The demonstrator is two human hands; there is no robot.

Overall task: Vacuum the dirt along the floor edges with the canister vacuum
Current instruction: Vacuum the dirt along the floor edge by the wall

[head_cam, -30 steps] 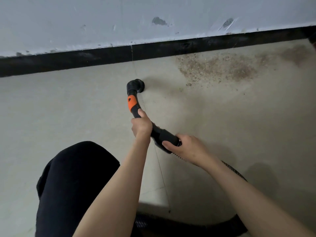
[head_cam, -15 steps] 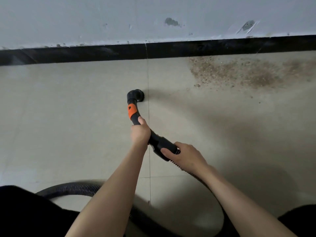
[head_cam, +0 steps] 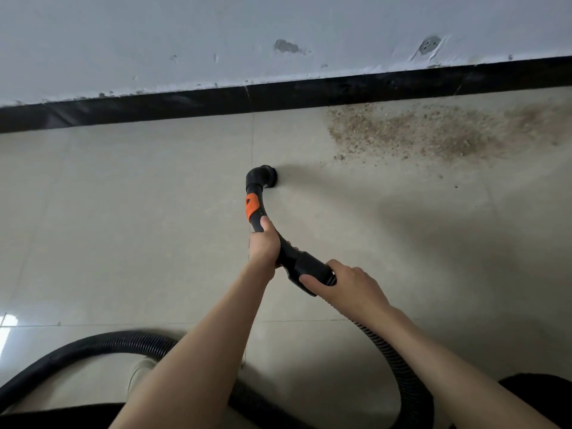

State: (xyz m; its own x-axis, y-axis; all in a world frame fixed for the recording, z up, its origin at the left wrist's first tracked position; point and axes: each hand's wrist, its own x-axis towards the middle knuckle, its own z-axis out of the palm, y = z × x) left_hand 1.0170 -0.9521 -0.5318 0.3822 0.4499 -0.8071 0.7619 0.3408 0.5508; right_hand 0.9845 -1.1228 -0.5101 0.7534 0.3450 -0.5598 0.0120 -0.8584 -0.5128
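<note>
Soft, dim daylight is falling across the floor (head_cam: pixel 123 212), with glare glinting at the left edge. A broad shadow is spreading right of the nozzle (head_cam: pixel 263 178). The wide lens is bending the baseboard (head_cam: pixel 154 106).

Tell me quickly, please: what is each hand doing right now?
Left hand: fingers curled round the vacuum wand, holding it.
Right hand: fingers curled round the wand's rear cuff, where the hose joins.
</note>
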